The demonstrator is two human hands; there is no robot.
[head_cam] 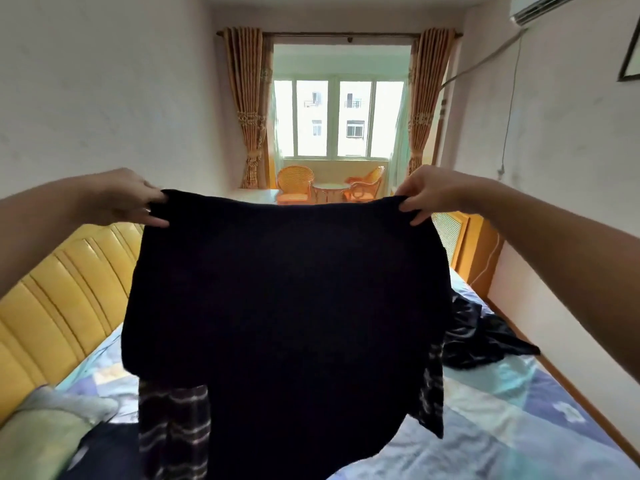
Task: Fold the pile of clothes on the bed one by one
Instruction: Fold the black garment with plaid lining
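Observation:
A dark navy knitted garment (287,306) hangs spread in the air above the bed (502,420). My left hand (138,199) pinches its upper left corner and my right hand (422,195) pinches its upper right corner. Striped sleeves or a striped lining dangle at the lower left (173,431) and lower right (431,393). Behind the hanging cloth, a heap of dark clothes (481,334) lies on the bed at the right. The garment hides the middle of the bed.
A yellow padded headboard (59,306) runs along the left. A pale green pillow (38,441) and another dark garment (104,448) lie at the lower left. A wooden radiator cover (474,251) stands at the right wall. Wicker chairs (296,183) sit by the window.

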